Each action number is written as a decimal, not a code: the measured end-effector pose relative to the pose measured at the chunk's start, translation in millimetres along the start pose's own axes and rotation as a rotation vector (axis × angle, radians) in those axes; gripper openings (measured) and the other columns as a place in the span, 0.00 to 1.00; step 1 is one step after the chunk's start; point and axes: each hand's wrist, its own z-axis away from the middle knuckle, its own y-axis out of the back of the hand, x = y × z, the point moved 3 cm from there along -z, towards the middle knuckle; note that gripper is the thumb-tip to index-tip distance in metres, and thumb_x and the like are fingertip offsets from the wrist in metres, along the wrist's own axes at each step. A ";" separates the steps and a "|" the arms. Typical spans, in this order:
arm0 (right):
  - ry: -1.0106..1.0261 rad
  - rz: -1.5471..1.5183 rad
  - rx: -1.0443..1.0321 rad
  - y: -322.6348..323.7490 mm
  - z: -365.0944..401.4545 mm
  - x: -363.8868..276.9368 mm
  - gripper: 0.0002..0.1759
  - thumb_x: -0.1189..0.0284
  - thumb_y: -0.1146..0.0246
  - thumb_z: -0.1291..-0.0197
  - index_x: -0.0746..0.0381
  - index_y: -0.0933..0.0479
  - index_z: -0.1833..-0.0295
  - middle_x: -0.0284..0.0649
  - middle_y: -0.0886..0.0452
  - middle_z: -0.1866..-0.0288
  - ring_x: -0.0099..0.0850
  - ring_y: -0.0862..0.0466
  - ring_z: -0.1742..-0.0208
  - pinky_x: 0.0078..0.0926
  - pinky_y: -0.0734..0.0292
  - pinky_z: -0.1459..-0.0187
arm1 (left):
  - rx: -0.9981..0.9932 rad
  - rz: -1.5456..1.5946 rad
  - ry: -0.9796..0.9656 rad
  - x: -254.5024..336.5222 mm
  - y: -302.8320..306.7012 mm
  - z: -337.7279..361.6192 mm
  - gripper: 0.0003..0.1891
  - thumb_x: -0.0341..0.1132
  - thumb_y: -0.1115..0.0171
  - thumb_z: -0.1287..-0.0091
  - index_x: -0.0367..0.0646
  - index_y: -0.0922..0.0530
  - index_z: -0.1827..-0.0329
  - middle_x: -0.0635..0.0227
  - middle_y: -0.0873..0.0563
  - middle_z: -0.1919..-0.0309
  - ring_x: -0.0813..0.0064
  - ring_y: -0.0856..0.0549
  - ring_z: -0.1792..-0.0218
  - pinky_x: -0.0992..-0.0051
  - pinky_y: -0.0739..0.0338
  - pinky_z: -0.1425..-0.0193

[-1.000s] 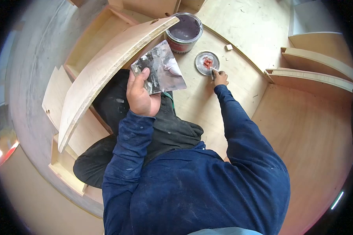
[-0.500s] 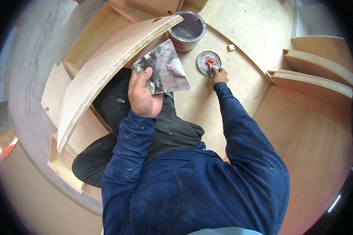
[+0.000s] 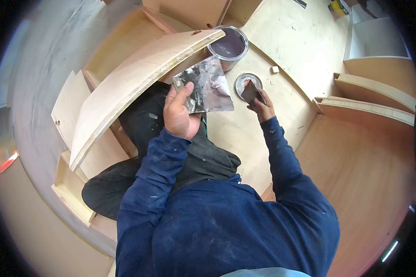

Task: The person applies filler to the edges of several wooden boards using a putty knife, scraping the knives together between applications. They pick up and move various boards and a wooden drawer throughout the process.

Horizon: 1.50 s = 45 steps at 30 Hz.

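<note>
My left hand point(image 3: 180, 111) grips a smeared square plate point(image 3: 205, 87) by its left edge, thumb on top; a pale lump of paste point(image 3: 220, 85) lies on it. My right hand point(image 3: 262, 105) holds a small dark scraper point(image 3: 250, 92) over a round lid point(image 3: 241, 81), which the blade partly covers. Red and whitish paste shows on the lid. Behind the plate stands an open metal can point(image 3: 229, 45) with a greyish-purple inside.
A curved plywood panel point(image 3: 138, 74) rises at my left, near the can. Wooden frames point(image 3: 372, 92) stand at the right. A small wooden block point(image 3: 275, 69) lies beyond the lid. A yellow-and-black container point(image 3: 339, 8) is at the top right.
My right hand has turned and lifted slightly, so the scraper's dark flat face now shows above the lid. The left hand and its plate sit slightly farther right in view.
</note>
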 end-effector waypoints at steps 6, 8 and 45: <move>0.168 -0.216 -0.112 -87.3 63.3 -111.3 0.29 0.84 0.48 0.35 0.59 0.34 0.27 0.47 0.34 0.28 0.44 0.25 0.32 0.46 0.20 0.38 | 0.005 0.034 -0.031 14.3 -18.7 39.9 0.16 0.30 0.50 0.24 0.43 0.29 0.35 0.61 0.17 0.45 0.64 0.15 0.44 0.59 0.19 0.40; 0.658 0.359 -0.203 -113.6 93.5 -153.9 0.29 0.88 0.49 0.36 0.63 0.34 0.29 0.49 0.32 0.29 0.45 0.27 0.30 0.46 0.26 0.33 | -0.041 0.034 -0.009 28.9 -24.1 57.2 0.15 0.31 0.51 0.23 0.43 0.29 0.36 0.61 0.16 0.46 0.64 0.14 0.46 0.59 0.17 0.42; 1.222 1.313 -0.481 -326.4 157.0 -293.4 0.28 0.82 0.32 0.60 0.48 0.13 0.49 0.41 0.23 0.44 0.46 0.23 0.40 0.45 0.26 0.43 | 0.439 -0.593 -0.768 145.8 23.9 123.0 0.12 0.27 0.47 0.24 0.32 0.26 0.42 0.66 0.16 0.54 0.80 0.19 0.55 0.77 0.25 0.45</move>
